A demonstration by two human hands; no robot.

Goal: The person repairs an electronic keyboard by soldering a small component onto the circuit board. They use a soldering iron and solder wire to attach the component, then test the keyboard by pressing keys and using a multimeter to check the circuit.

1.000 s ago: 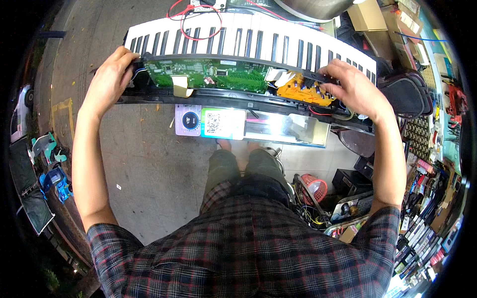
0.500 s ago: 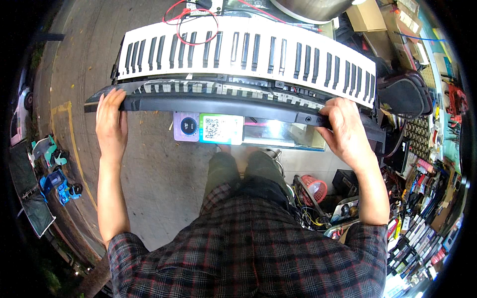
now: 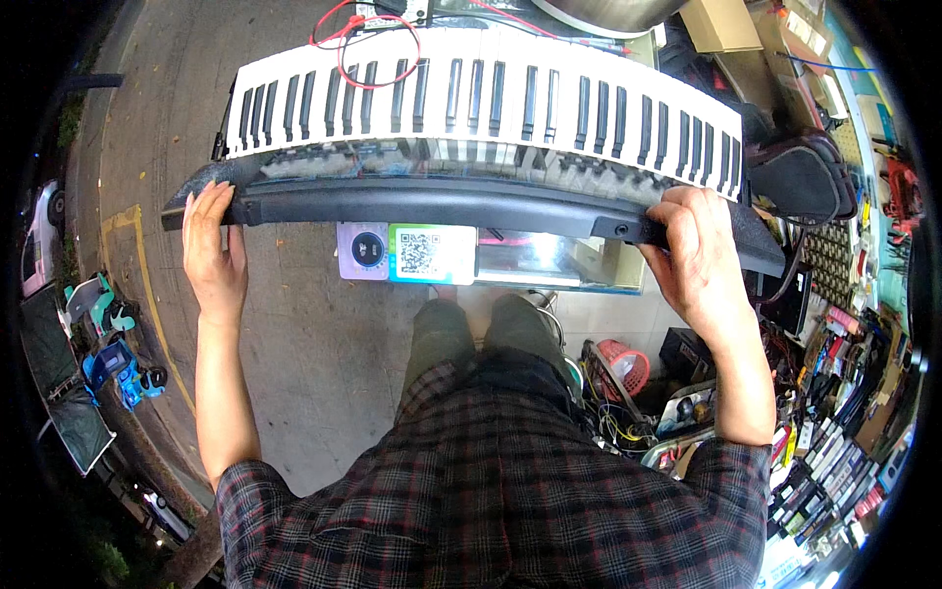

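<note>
An electronic keyboard (image 3: pixel 491 93) with white and black keys spans the bench in front of me. Along its near side lies a long black casing panel (image 3: pixel 422 199), whose glossy upper face mirrors the keys. My left hand (image 3: pixel 214 240) grips the panel's left end, fingers over the top and thumb below. Near the other end, beside a round socket, my right hand (image 3: pixel 692 245) is closed around the panel's edge. Red test leads (image 3: pixel 381 83) loop over the keys at the upper left.
Under the panel sits a glass-topped case (image 3: pixel 549 263) with a printed code card (image 3: pixel 422 253) on it. A large metal pot (image 3: pixel 608 15) stands behind the keyboard. To the right are a black padded bag (image 3: pixel 800 182), a pink basket (image 3: pixel 623 368) and heaps of parts.
The panel has tilted, so its glossy top face now shows and covers the gap beneath the keys. Both hands have stayed on its ends, the right shifting slightly outward.
</note>
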